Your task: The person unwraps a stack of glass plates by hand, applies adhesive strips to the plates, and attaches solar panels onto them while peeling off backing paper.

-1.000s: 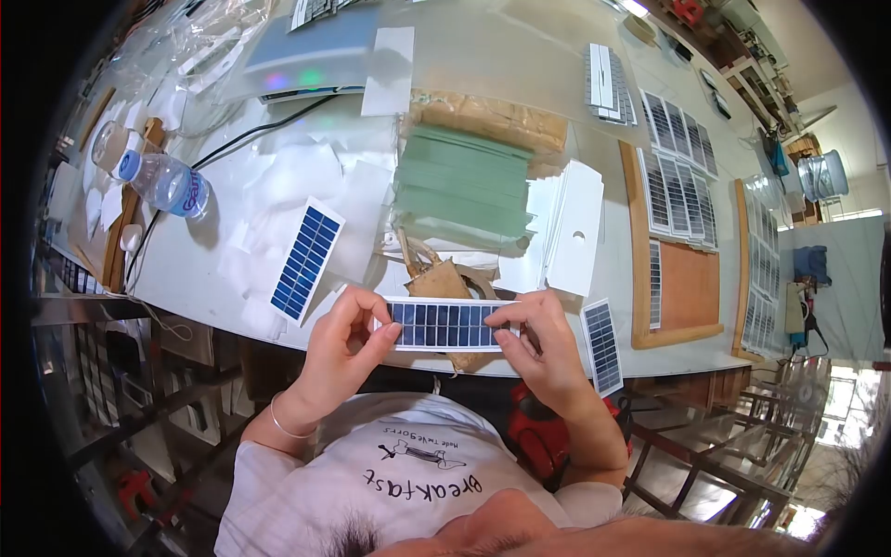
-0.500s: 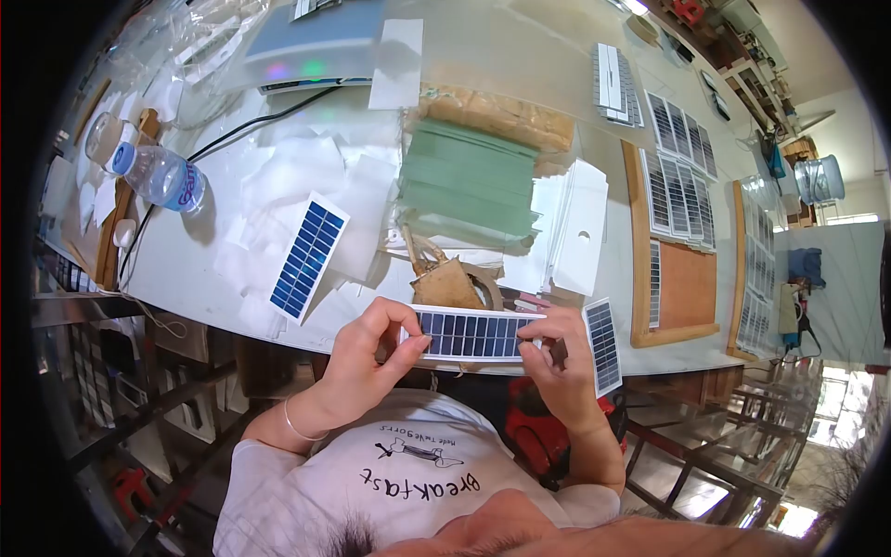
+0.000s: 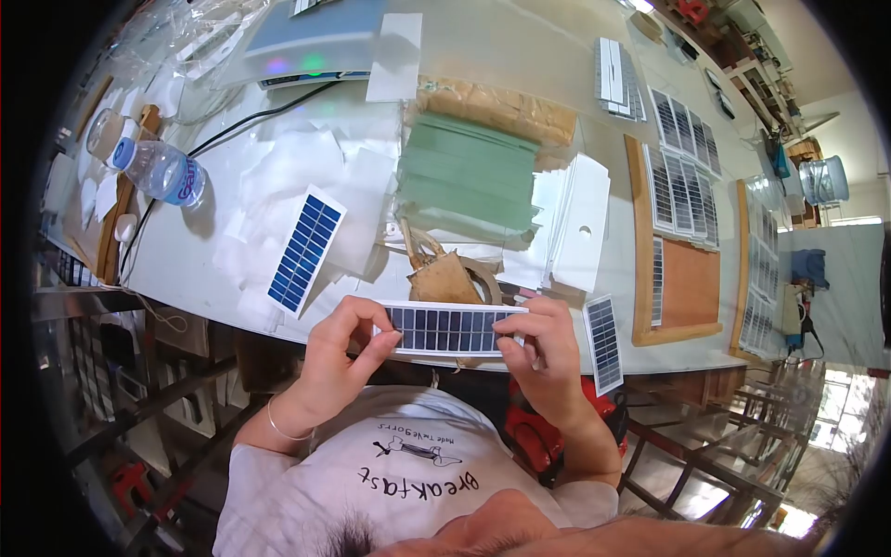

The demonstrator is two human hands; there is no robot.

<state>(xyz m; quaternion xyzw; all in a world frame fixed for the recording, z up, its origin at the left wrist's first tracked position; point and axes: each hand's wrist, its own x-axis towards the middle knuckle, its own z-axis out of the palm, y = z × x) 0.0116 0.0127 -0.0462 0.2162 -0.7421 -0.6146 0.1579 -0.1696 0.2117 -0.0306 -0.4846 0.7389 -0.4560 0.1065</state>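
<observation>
A small solar panel [image 3: 450, 331] with dark cells and a white border is stretched level between my two hands at the table's near edge. My left hand [image 3: 351, 342] pinches its left end between thumb and fingers. At the opposite end, my right hand [image 3: 541, 342] grips it with thumb and forefinger. To the left lies a bluer solar panel [image 3: 305, 252], slanted over white sheets. Close beside my right hand another solar panel [image 3: 604, 344] lies at the table edge. Just beyond the held panel sits a brown block [image 3: 445, 280] beside a roll of tape [image 3: 483, 283].
A stack of green sheets [image 3: 469, 174] lies mid-table, with white strips [image 3: 580, 226] to its right. A wooden frame tray [image 3: 640, 251] holds several panels. A water bottle [image 3: 160, 174] and black cable [image 3: 264, 113] are at left. A red stool [image 3: 534, 427] stands below the table.
Both hands and the held panel have shifted to the left. The panel now looks straighter, and the grip at both ends is kept.
</observation>
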